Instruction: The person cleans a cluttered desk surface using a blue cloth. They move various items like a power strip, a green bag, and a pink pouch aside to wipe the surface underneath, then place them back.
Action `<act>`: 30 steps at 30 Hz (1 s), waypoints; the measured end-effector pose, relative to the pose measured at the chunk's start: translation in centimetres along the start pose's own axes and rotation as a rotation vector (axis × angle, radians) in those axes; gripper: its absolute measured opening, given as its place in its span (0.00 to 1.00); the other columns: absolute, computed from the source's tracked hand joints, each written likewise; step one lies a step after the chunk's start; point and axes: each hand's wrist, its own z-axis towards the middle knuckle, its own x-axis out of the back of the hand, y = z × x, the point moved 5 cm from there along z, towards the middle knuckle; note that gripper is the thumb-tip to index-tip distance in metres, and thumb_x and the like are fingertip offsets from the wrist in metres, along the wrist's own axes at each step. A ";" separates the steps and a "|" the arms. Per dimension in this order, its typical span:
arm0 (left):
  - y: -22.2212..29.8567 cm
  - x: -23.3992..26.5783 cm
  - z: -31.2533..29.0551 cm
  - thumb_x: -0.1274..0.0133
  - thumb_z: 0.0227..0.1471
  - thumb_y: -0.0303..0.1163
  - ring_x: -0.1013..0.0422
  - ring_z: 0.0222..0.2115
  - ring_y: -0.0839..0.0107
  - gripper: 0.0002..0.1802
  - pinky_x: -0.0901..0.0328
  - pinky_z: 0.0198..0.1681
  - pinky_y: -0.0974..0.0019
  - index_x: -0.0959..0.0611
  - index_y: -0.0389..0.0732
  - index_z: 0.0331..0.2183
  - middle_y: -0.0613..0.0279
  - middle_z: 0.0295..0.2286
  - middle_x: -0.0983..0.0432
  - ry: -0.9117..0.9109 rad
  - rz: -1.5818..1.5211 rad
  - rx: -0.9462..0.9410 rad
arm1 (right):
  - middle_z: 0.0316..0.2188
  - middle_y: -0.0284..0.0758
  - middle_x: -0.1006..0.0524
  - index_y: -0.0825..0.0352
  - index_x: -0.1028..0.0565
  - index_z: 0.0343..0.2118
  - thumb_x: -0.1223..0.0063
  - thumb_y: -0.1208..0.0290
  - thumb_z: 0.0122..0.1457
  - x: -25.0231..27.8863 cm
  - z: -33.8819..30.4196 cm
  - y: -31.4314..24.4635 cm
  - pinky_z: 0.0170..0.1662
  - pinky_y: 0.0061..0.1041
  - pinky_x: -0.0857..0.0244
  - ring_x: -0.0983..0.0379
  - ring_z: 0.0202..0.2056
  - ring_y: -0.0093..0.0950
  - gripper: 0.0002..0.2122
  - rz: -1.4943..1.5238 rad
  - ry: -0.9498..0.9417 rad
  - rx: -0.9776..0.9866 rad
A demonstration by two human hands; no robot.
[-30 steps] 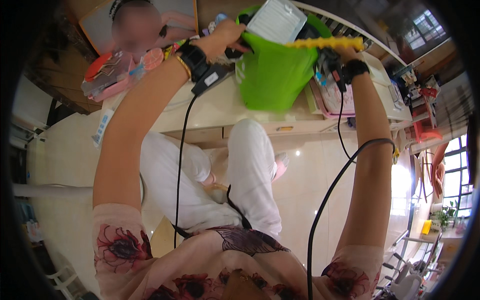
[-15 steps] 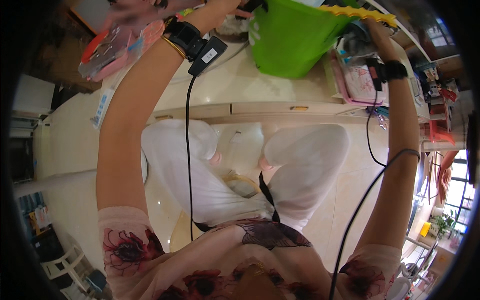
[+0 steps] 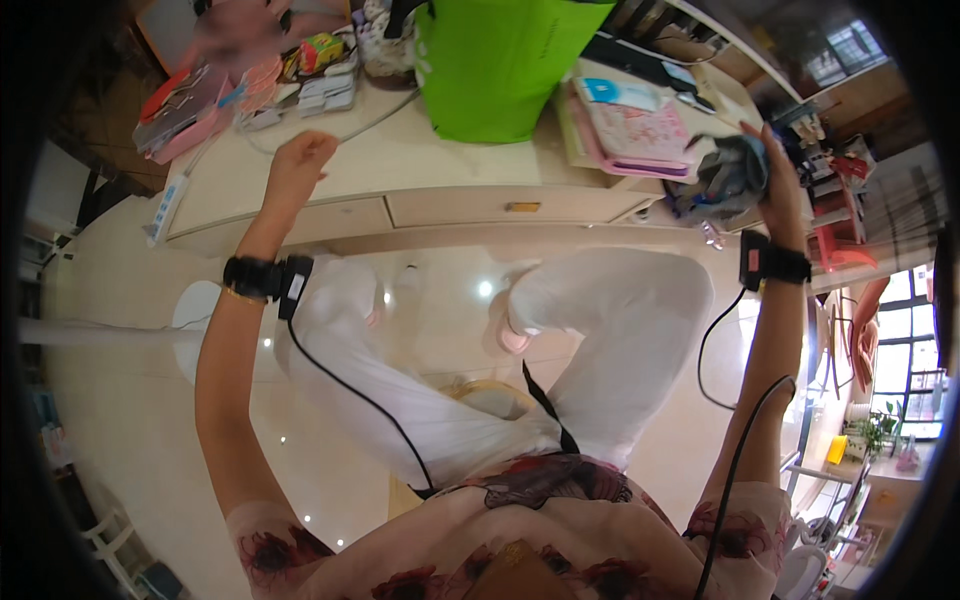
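My left hand point(image 3: 298, 172) hovers over the front edge of the desk, its fingers loosely curled together with nothing visible in them. My right hand point(image 3: 782, 192) is off the desk's right front corner, its fingers around a crumpled grey-blue bundle point(image 3: 733, 172) that looks like soft fabric or film; its exact kind I cannot make out. A bright green bag point(image 3: 495, 75) stands upright on the desk between my hands, apart from both. Just left of the bundle lies a stack of pink notebooks or pouches point(image 3: 630, 130).
The pale desk point(image 3: 370, 165) has a drawer with a small brass-coloured handle point(image 3: 522, 207). At its left are a pink tray of tools point(image 3: 180, 118), small packets point(image 3: 325, 80) and a power strip point(image 3: 165, 210). A black keyboard-like object point(image 3: 635, 62) lies at the back right. Cables run from both wrists.
My left hand has drawn back from beside the green bag toward the desk's front edge. My right hand has come nearer with the grey-blue bundle. The yellow wavy strip is no longer visible.
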 end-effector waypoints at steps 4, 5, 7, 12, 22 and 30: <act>3.7 -5.8 -3.2 0.49 0.52 0.40 0.33 0.25 0.80 0.14 0.36 0.28 0.74 0.21 0.38 0.31 0.67 0.23 0.26 -0.059 0.065 -0.075 | 0.35 0.35 0.24 0.71 0.31 0.48 0.58 0.57 0.61 8.3 -3.6 3.4 0.41 0.20 0.33 0.27 0.35 0.22 0.21 0.229 0.014 -0.097; 4.9 -7.0 -3.8 0.49 0.52 0.41 0.33 0.24 0.80 0.14 0.37 0.27 0.74 0.21 0.38 0.31 0.66 0.22 0.26 -0.098 0.097 -0.119 | 0.35 0.35 0.24 0.72 0.31 0.47 0.57 0.57 0.61 9.5 -4.1 4.7 0.42 0.21 0.34 0.27 0.35 0.23 0.21 0.295 0.008 -0.101; 7.1 -10.8 -4.7 0.52 0.54 0.44 0.34 0.28 0.83 0.14 0.37 0.27 0.77 0.22 0.44 0.35 0.72 0.28 0.27 -0.176 0.237 -0.147 | 0.35 0.36 0.24 0.72 0.29 0.45 0.57 0.57 0.60 11.4 -5.0 6.9 0.43 0.24 0.34 0.27 0.37 0.25 0.21 0.407 0.041 -0.132; 11.0 -28.2 -4.0 0.48 0.46 0.58 0.31 0.30 0.71 0.34 0.31 0.31 0.66 0.28 0.35 0.40 0.58 0.29 0.29 -0.401 -0.204 0.273 | 0.36 0.36 0.24 0.72 0.28 0.43 0.59 0.65 0.61 20.3 -5.6 12.4 0.43 0.24 0.34 0.28 0.38 0.25 0.15 0.452 0.049 -0.142; 11.9 -41.0 0.1 0.46 0.48 0.45 0.28 0.34 0.58 0.26 0.29 0.37 0.57 0.29 0.35 0.42 0.49 0.35 0.27 -0.211 -1.194 0.392 | 0.36 0.33 0.24 0.69 0.28 0.45 0.43 0.71 0.51 26.1 8.0 11.6 0.37 0.20 0.35 0.28 0.33 0.22 0.18 -0.220 0.192 0.184; 12.4 -39.2 -1.2 0.47 0.50 0.39 0.34 0.45 0.60 0.27 0.35 0.49 0.54 0.33 0.35 0.47 0.51 0.43 0.33 -0.030 -1.229 0.379 | 0.49 0.45 0.31 0.62 0.31 0.49 0.51 0.66 0.53 28.0 18.5 22.7 0.54 0.35 0.45 0.37 0.51 0.44 0.19 -1.037 0.100 0.352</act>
